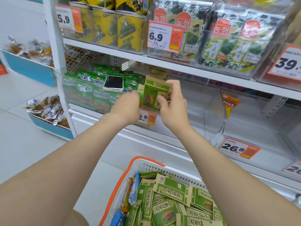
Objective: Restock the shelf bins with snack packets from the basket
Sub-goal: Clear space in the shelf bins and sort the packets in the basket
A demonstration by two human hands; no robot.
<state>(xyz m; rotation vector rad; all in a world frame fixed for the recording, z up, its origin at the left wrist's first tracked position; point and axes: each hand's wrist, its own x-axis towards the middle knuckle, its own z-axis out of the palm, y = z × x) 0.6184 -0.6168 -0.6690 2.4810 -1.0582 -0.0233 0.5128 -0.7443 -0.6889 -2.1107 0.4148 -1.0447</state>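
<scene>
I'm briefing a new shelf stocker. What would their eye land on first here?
The green seed packets held upright at the middle shelf, gripped by the right hand, the left hand at their left edge. Then a phone lying on green snack bags further left, and the orange-handled basket below, full of matching packets.

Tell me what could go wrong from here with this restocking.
1. The phone lies loose on the green packets right beside the left hand; a nudge could slide it off onto the floor.
2. The left hand and the right hand together hold sunflower seed packets upright; one might slip from the fingers and drop to the floor beside the basket.
</scene>
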